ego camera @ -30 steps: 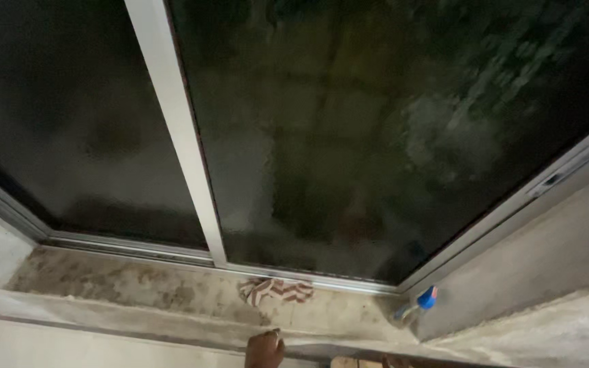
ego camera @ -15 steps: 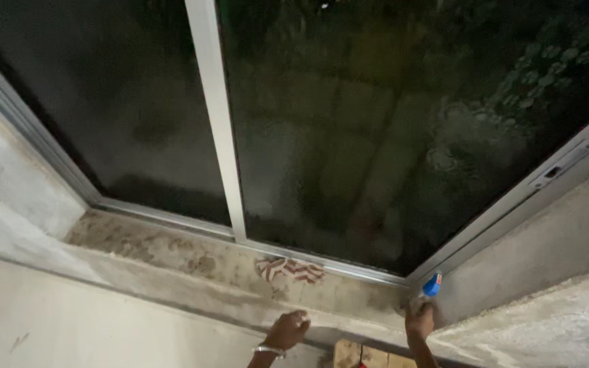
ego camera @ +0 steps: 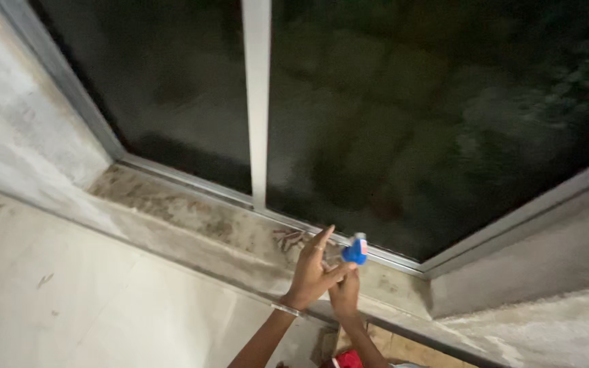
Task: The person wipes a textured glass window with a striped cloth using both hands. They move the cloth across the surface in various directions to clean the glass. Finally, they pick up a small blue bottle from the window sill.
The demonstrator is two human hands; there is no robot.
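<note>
Your right hand is wrapped around the blue-capped spray bottle; your left hand touches it, fingers spread, above the stained sill.

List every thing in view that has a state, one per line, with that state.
Spray bottle: upright, off the sill, blue head up, held in the right hand.
Left hand: fingers spread, touching the bottle's head.
Patterned cloth: lying crumpled on the window sill, partly hidden by the hands.
Sliding window: shut, glass dark.
Window sill: stained, dirty.
</note>
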